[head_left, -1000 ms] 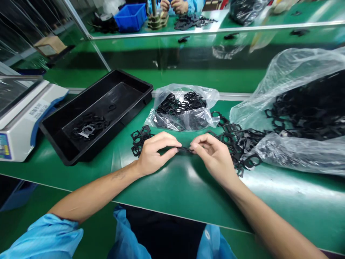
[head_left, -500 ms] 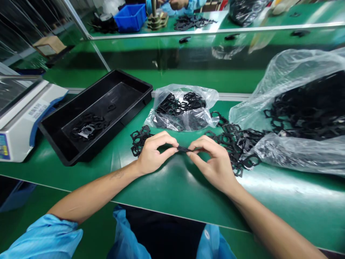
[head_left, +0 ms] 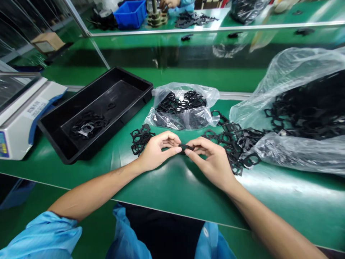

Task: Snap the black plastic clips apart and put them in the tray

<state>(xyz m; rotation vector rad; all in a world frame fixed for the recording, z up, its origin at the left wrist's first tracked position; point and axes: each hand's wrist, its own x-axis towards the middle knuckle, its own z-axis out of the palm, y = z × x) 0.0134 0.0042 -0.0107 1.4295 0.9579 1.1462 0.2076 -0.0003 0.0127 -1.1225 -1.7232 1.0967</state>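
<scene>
Between my two hands is a small black plastic part (head_left: 185, 147), seen nearly edge-on just above the green table. My left hand (head_left: 159, 150) pinches its left end between thumb and fingers. The right end is pinched by my right hand (head_left: 211, 158). Fingertips cover much of the part, so its full shape is hidden. Left of my left hand lies a small pile of black ring-shaped plastic parts (head_left: 140, 138). A larger heap of similar parts (head_left: 231, 140) spreads just beyond and right of my right hand.
A black tray (head_left: 129, 114) holding some parts stands left, beside a white and blue scale (head_left: 20, 118). Behind my hands sits a clear plastic bag (head_left: 183, 122) of parts; a bigger open bag (head_left: 285, 154) lies right. Across the divider, a co-worker's hand (head_left: 169, 3) is near a blue bin (head_left: 130, 15).
The black part has turned slightly between my fingertips, and my left thumb has slid a little to the right along it. Across the divider, the co-worker's hands have shifted.
</scene>
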